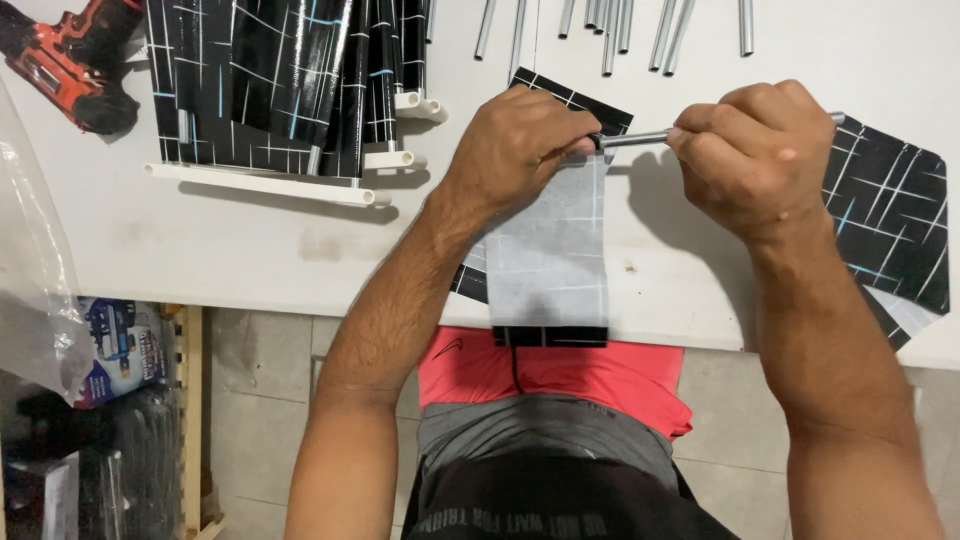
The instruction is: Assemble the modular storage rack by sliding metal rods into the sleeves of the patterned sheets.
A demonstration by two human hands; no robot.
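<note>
Your left hand [520, 150] is clamped on the top edge of the fabric strip [548, 250], pinching it where the metal rod [640, 138] meets it. Your right hand [755, 155] is closed in a fist round the rod, which lies level across the far part of the white worktop [230, 250], its far end poking out just past your knuckles. The strip lies grey side up and hangs over the near edge of the worktop towards your lap, with its black patterned hem folded at the bottom.

The rod tip sits right at the strip's edge (whether it is inside a sleeve there, the view does not show). If you push with the rod tilted, it could snag the fabric and bunch or tear it. If your left pinch slackens, the overhanging strip could slide off the near edge.

A black patterned piece [890, 210] lies under your right wrist and could drag along with your arm. Loose rods [610, 30] lie at the far edge, finished rolls [290, 90] at the far left, and a red drill [65, 60] in the corner, well apart from your hands.
</note>
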